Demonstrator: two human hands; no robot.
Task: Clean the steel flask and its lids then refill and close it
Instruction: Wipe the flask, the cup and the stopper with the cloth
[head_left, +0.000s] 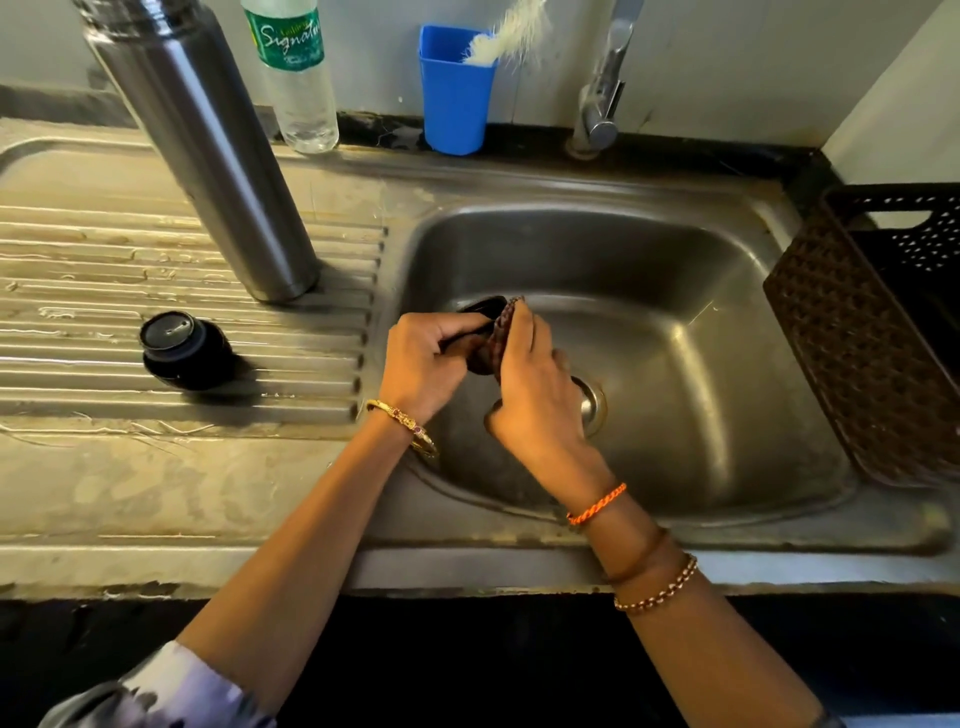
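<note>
The steel flask stands upright and uncapped on the ribbed drainboard at the left. A black inner lid sits on the drainboard in front of it. Over the sink bowl, my left hand grips a dark cup lid from the left. My right hand holds a reddish-brown scrub pad pressed against that lid. Most of the lid is hidden between the two hands.
A plastic water bottle and a blue cup with a white brush stand on the back ledge. The tap is behind the sink; no water is running. A dark perforated basket sits at the right.
</note>
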